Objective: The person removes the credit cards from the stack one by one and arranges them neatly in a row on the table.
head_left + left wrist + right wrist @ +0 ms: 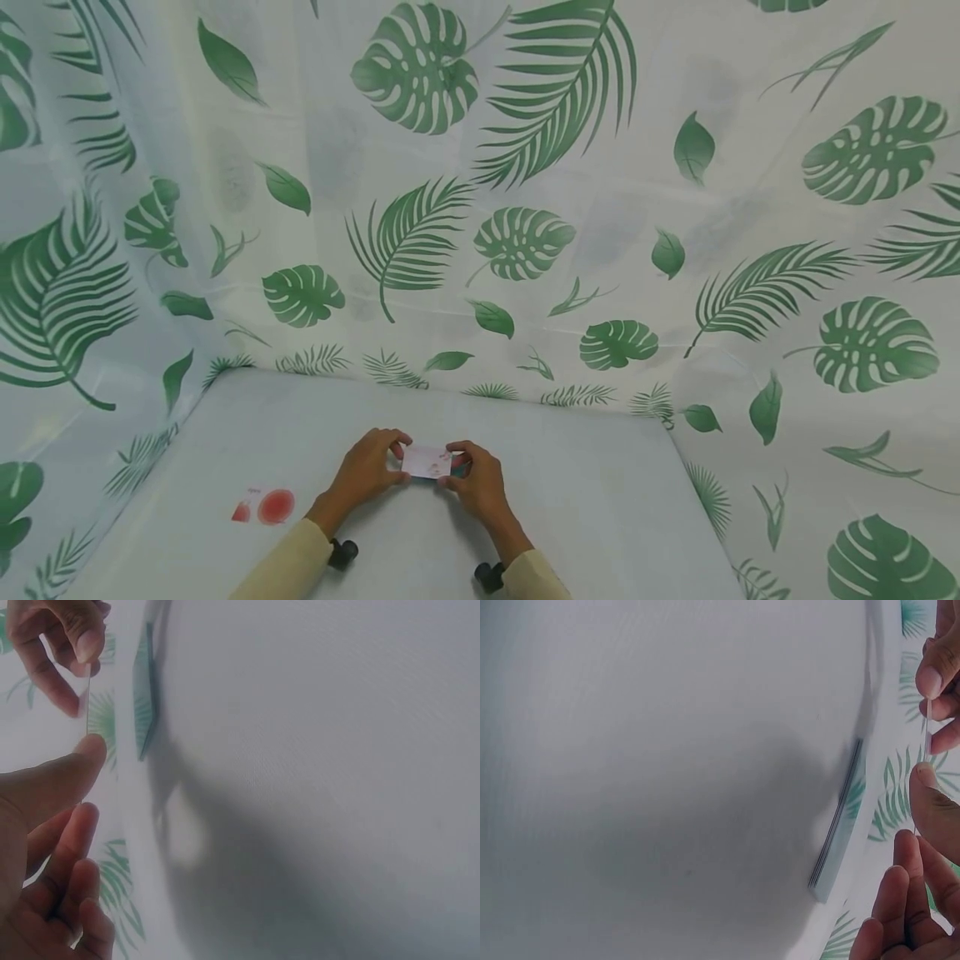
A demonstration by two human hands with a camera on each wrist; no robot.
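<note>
A thin pale pink-and-white card (426, 461) is held between both hands, its printed face showing in the head view. My left hand (366, 465) pinches its left end between thumb and fingers. At the other end, my right hand (478, 483) pinches it the same way. Both wrist views show the card (88, 705) nearly edge-on, as a thin line between the thumbs. Under the hands, a low stack (841, 825) of thin flat pieces with a glossy teal top lies on the white table. In the head view the card and hands mostly hide it.
On the white table (600, 500), left of the hands, are a red round print (276, 507) and a smaller red shape (241, 512) with tiny lettering. A leaf-patterned curtain (525, 333) encloses the table's back and sides. Small black cameras (343, 554) sit on both wrists.
</note>
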